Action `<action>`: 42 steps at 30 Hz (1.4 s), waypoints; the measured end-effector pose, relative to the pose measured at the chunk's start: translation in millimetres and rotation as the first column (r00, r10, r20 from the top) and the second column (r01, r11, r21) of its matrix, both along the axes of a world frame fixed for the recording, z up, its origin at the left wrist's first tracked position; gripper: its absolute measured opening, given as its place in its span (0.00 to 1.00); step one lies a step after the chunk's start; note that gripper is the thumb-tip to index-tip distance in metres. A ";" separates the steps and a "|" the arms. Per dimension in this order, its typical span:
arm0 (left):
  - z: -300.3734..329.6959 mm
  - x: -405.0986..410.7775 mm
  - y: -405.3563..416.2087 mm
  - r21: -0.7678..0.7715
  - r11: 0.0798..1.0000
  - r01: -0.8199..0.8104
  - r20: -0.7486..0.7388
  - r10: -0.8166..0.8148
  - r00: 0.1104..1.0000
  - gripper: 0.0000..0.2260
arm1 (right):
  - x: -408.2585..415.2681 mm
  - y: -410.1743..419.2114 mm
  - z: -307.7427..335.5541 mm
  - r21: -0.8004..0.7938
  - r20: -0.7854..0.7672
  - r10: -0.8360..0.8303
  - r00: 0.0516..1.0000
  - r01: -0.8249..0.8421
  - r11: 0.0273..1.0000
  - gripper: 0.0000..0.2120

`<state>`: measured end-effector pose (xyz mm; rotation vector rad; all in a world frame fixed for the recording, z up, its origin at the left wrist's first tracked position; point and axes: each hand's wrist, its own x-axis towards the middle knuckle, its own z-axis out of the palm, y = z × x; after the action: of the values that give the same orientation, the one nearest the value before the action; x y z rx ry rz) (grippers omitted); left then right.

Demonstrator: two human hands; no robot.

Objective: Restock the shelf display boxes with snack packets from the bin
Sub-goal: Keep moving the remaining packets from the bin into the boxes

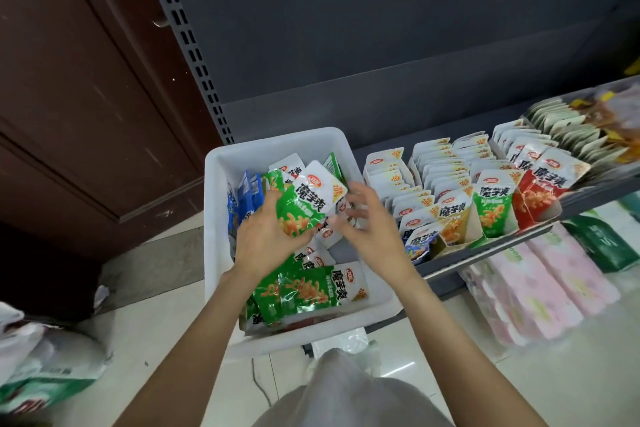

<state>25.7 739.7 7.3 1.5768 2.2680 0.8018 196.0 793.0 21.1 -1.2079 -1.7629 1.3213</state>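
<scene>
A white plastic bin sits on the left end of the dark shelf, holding several green, blue and white snack packets. My left hand grips a green-and-white snack packet above the bin's middle. My right hand hovers just right of that packet, fingers spread, its fingertips close to the packet's edge. More green packets lie at the bin's near end. To the right stand display boxes: blue, yellow, green and red, each filled with upright packets.
A grey slotted shelf upright rises behind the bin, beside a brown wooden door. Pink and green packaged goods lie on the floor under the shelf. Plastic bags sit on the floor at lower left.
</scene>
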 end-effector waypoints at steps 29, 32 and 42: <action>42.3 221.1 171.5 0.128 0.780 0.613 -0.118 -0.602 0.790 0.06 | 226.3 121.3 30.7 0.459 0.436 -0.412 0.800 0.196 0.867 0.07; 33.9 220.8 180.4 -0.006 0.772 0.636 -0.315 -0.605 0.731 0.11 | 227.3 133.3 8.1 0.347 0.530 -0.373 0.761 0.206 0.915 0.12; 52.1 197.8 155.7 0.386 0.757 0.527 -0.234 -0.472 0.850 0.08 | 203.4 106.7 0.5 0.508 0.277 -0.556 0.784 0.371 0.777 0.13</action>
<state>223.4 895.4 59.4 2.3568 1.6432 1.1260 399.4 899.7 21.5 -1.6063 -1.7254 0.3570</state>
